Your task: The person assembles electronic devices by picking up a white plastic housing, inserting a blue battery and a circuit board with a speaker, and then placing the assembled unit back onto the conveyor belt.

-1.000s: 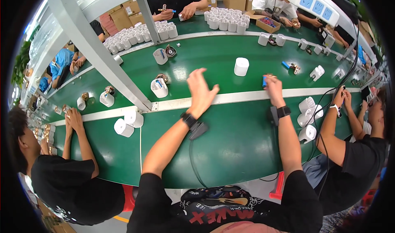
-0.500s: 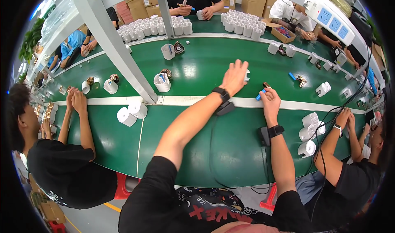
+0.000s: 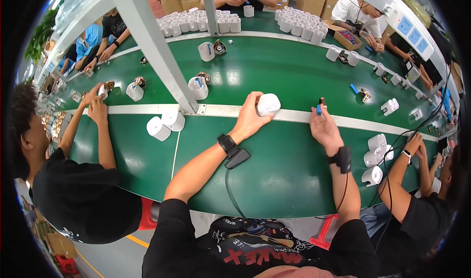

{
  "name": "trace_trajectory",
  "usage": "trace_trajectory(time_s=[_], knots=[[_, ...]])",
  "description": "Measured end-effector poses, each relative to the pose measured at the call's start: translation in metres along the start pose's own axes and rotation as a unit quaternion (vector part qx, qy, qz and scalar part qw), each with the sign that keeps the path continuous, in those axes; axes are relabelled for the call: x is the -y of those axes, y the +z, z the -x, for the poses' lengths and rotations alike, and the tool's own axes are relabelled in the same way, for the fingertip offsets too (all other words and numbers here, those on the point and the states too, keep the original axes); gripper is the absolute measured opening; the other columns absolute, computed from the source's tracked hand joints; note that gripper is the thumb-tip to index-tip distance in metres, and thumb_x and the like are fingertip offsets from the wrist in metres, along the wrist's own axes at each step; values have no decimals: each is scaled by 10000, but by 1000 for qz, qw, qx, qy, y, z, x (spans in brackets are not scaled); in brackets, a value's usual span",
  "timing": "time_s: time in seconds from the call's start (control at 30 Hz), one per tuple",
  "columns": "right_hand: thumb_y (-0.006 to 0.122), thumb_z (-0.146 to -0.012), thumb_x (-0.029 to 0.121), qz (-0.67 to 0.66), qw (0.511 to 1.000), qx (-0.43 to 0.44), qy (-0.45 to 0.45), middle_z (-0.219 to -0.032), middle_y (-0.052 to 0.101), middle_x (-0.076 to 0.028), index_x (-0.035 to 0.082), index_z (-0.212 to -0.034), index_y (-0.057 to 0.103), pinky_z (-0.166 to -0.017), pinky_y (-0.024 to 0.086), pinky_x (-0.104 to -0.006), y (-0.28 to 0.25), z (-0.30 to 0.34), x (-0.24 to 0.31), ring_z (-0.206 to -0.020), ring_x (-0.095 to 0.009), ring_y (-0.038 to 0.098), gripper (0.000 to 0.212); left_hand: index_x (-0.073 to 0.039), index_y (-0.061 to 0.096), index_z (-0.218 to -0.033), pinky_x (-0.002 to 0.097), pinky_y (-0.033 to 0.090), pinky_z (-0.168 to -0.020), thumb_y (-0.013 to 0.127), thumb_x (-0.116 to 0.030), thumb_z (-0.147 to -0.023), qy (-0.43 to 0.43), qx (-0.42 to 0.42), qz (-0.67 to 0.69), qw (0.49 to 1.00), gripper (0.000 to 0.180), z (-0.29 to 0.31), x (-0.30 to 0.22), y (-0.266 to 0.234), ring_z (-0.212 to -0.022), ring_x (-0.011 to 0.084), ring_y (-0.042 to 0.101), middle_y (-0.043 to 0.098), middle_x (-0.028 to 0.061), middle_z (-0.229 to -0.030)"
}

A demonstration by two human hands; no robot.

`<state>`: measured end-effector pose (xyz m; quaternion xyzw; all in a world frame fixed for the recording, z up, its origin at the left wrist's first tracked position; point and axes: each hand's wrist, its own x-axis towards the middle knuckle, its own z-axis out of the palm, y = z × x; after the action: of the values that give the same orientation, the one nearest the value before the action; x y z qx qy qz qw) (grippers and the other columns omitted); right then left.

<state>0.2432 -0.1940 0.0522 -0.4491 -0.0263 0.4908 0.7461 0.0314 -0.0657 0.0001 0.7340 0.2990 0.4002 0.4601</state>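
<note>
My left hand (image 3: 247, 120) grips a white plastic housing (image 3: 269, 103), its rounded face turned upward, above the pale rail. Farther right, my right hand (image 3: 326, 129) is turned palm up. Its fingers hold a small part with a blue cylinder (image 3: 319, 109) and a dark, copper-coloured end; the fingers partly cover it. Beyond my left hand, an open white housing (image 3: 198, 92) has a blue piece inside and a metallic assembly against its rim. A similar blue-and-gold assembly (image 3: 363, 95) lies on the green belt to the right of my right hand.
A pale rail (image 3: 225, 110) separates the green belt (image 3: 274, 64) from the near table (image 3: 265, 180). White housings stand in a pair (image 3: 158, 129) at left and a cluster (image 3: 374, 156) at right. A metal post (image 3: 162, 57) rises at left. Black cables hang at right. Co-workers sit on both sides.
My left hand has drawn back from the belt with the white housing, which is now plainly visible. My right hand has rolled palm up, still holding the blue-cylinder part. The view has shifted slightly.
</note>
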Motion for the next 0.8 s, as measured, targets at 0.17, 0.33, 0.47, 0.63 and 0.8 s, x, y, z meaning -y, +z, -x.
trace_trajectory(time_s=[0.17,0.33,0.47,0.63,0.8], knots=[[593,-993,199,-135,950,249,133,-988,576,-12,-10,-1249,539,-588,399,-180,-15,-8,-38,-714,-52,522,335,-26,475,-1196,387,500,-933,825,-123,-682,17,11,-27,999,629,6,-17,2,-1075,284,617,608,153,-1106],[574,-998,148,7,967,247,-52,-1083,594,-44,-37,-1191,589,-622,446,-199,-6,-28,-42,-760,-73,573,269,-35,482,-1175,395,505,-911,817,-132,-679,30,39,28,998,606,8,-22,-2,-1042,297,625,609,150,-1074],[571,-992,114,205,951,102,-209,-1092,624,-70,-59,-1124,624,-656,482,-215,25,-16,-45,-768,-87,601,224,-49,486,-1205,398,504,-915,820,-154,-684,53,107,29,992,628,11,-17,-3,-1034,300,628,611,141,-1065],[578,-969,51,308,883,127,-330,-989,656,-83,-89,-1087,649,-661,498,-234,17,-5,-47,-729,-94,601,196,-54,485,-1255,399,493,-939,846,-110,-650,54,157,-22,986,707,12,-20,-5,-1066,279,627,623,144,-1125],[617,-920,-23,289,858,123,-406,-917,655,-75,-95,-1076,658,-661,514,-247,22,9,-56,-739,-112,616,177,-50,488,-1264,417,501,-884,889,-186,-611,110,135,-112,978,778,12,-32,-8,-1022,346,629,621,171,-1129]])
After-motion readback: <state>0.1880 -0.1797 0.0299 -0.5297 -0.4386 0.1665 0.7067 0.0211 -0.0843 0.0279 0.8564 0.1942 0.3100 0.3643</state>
